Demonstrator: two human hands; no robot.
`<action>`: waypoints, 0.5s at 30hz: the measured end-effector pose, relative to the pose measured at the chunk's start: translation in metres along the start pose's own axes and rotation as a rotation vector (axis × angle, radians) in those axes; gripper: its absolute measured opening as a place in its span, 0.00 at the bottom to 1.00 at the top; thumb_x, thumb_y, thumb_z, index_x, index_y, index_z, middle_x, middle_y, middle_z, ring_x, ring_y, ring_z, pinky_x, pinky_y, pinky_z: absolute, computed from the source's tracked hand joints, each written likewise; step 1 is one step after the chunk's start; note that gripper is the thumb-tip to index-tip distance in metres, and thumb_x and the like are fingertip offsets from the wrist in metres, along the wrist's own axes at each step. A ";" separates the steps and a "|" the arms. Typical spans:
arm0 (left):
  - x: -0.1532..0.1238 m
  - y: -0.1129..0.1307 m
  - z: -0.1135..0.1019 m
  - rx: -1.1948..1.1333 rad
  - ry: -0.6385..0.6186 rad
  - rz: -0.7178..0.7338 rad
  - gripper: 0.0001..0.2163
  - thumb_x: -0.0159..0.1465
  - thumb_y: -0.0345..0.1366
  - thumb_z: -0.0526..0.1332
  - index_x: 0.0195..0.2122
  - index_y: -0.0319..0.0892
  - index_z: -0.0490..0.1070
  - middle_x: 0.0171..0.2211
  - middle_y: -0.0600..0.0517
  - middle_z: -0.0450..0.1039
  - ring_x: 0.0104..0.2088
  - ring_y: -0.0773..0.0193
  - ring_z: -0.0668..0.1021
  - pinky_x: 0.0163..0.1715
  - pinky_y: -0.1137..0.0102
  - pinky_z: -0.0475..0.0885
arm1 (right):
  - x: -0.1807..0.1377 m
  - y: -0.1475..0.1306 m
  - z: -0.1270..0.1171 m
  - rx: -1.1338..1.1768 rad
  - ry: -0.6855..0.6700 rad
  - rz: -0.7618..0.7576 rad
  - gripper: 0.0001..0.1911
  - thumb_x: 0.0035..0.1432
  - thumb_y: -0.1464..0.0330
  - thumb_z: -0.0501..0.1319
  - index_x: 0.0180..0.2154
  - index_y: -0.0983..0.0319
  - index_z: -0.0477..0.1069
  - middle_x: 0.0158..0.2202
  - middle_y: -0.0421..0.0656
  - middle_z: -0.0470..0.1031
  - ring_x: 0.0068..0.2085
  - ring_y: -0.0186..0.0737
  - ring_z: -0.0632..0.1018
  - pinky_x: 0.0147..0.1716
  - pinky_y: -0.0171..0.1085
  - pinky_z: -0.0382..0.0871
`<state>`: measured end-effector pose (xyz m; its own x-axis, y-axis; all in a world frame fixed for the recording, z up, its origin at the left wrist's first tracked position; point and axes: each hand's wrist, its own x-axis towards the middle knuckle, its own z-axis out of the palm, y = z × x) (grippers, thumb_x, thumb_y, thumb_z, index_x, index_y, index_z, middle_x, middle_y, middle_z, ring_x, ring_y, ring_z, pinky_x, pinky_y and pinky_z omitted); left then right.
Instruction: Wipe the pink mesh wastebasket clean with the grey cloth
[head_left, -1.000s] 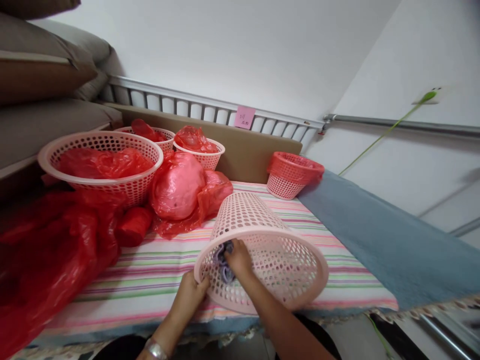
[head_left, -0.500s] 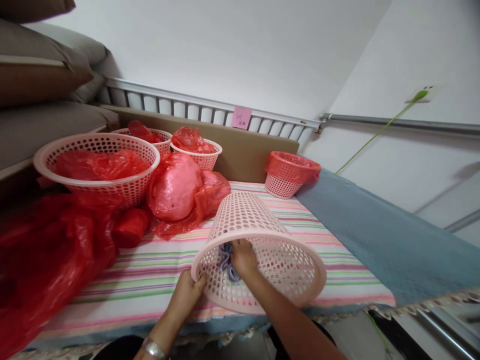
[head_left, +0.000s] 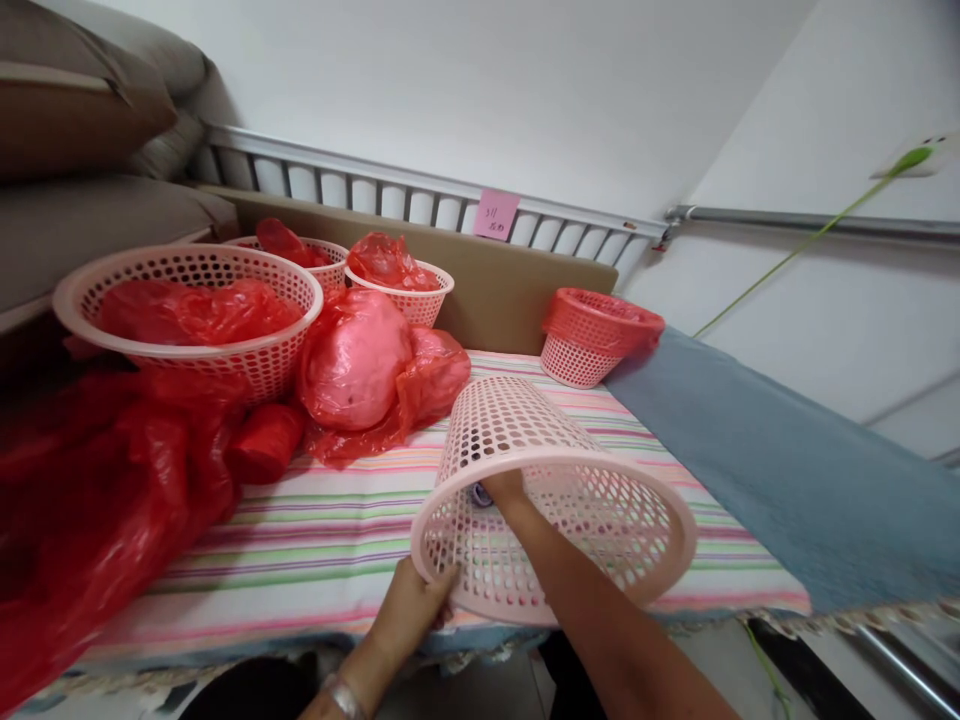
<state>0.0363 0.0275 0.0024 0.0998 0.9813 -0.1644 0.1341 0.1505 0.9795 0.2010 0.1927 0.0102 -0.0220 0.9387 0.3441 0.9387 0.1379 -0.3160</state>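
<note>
A pale pink perforated basket (head_left: 600,500) lies tipped on its side on the striped cloth, its mouth turned toward me. My left hand (head_left: 411,612) grips the lower left of its rim with closed fingers. My right hand (head_left: 504,487) reaches deep inside the basket, and the upper rim hides most of its fingers. A bit of purple-grey cloth (head_left: 480,494) shows just beside that hand; I cannot tell whether the fingers are closed on it.
Red plastic bags (head_left: 90,500) pile up at the left. Behind them stand pink baskets lined with red bags (head_left: 187,300). A bagged pink bundle (head_left: 352,365) sits mid-table. A small red-lined basket (head_left: 596,340) stands at the back. A blue cloth (head_left: 765,470) covers the right side.
My right hand has gone deeper into the basket, so the rim now covers it and most of the purple cloth. My left hand has slid lower along the rim.
</note>
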 end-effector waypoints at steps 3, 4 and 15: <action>0.004 0.000 0.000 0.012 0.044 0.065 0.18 0.59 0.45 0.54 0.34 0.34 0.74 0.14 0.51 0.72 0.16 0.61 0.74 0.16 0.71 0.68 | -0.013 -0.007 -0.003 0.029 -0.009 0.034 0.21 0.54 0.70 0.54 0.51 0.63 0.66 0.53 0.48 0.69 0.55 0.45 0.67 0.55 0.41 0.57; 0.006 0.001 -0.004 0.021 0.069 0.094 0.17 0.58 0.44 0.55 0.31 0.35 0.74 0.16 0.50 0.73 0.19 0.60 0.76 0.19 0.71 0.69 | -0.020 -0.011 -0.004 0.036 -0.014 0.051 0.22 0.53 0.71 0.55 0.51 0.63 0.67 0.51 0.49 0.70 0.53 0.46 0.68 0.53 0.40 0.59; 0.010 0.018 -0.060 0.103 0.225 0.215 0.13 0.57 0.41 0.57 0.25 0.37 0.74 0.20 0.52 0.75 0.24 0.61 0.75 0.26 0.72 0.69 | -0.132 -0.076 -0.029 0.145 -0.172 -0.145 0.26 0.48 0.73 0.57 0.51 0.56 0.64 0.47 0.45 0.68 0.48 0.44 0.69 0.49 0.37 0.61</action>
<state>-0.0196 0.0476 0.0251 -0.0820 0.9929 0.0857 0.2336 -0.0644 0.9702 0.1421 0.0489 0.0145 -0.2229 0.9440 0.2434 0.8627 0.3073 -0.4017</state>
